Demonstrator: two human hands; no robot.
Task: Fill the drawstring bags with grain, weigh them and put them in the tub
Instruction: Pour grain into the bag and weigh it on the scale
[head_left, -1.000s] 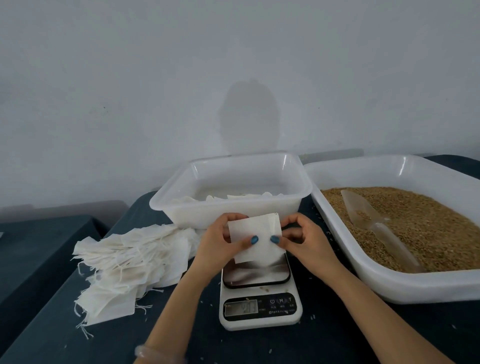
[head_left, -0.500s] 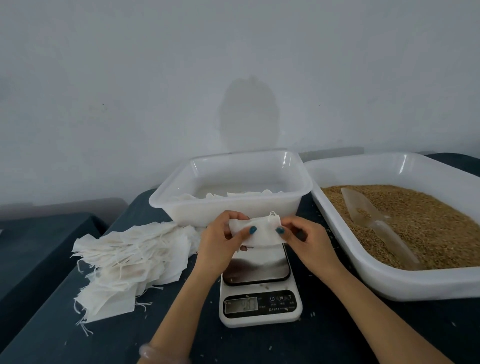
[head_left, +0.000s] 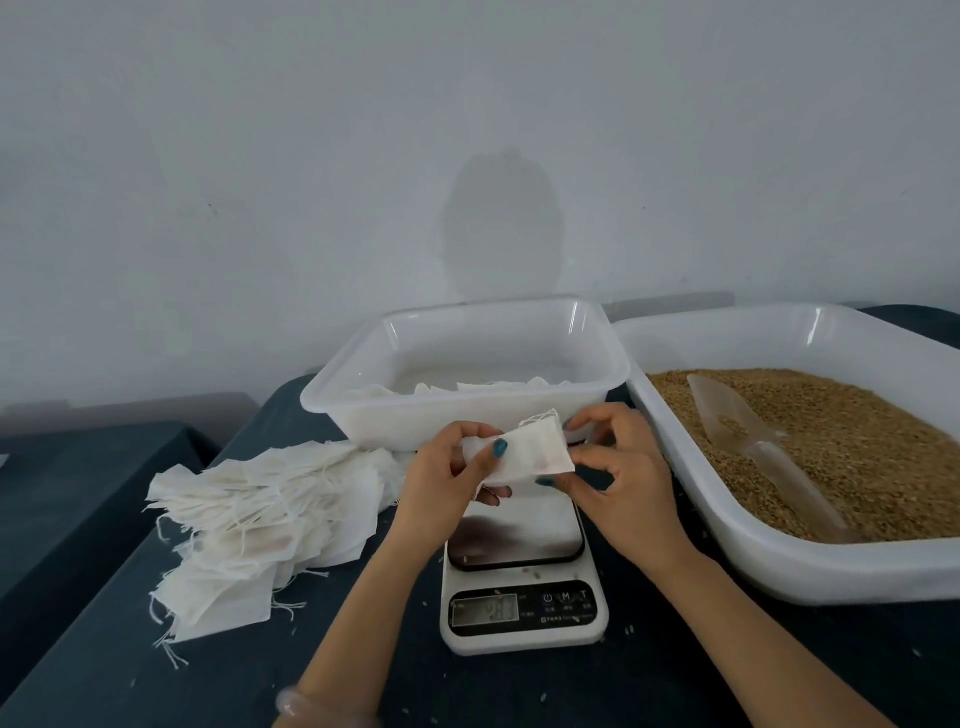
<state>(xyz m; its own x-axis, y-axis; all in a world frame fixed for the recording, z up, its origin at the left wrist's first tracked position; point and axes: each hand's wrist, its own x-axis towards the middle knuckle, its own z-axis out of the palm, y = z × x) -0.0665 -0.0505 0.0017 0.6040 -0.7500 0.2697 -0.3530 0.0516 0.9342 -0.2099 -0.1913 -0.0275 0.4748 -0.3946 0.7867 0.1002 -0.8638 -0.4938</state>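
A small white drawstring bag (head_left: 524, 452) is hanging flat and limp, tilted, over the scale (head_left: 522, 577), just in front of the tub (head_left: 374, 415) (its frayed cord is poking up at the top corner). The left hand (head_left: 447, 478) is pinching its left end, thumb on top; the right hand (head_left: 618, 478) is pinching the right edge. Empty bags (head_left: 260, 504) are lying piled to the left.

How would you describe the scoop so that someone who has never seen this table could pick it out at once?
Start at the large white tray on the right, the one filled with brown grain. Lying on the grain near its left side is the scoop, handle toward the camera. It is clear, smooth plastic, the only tool among the loose kernels.
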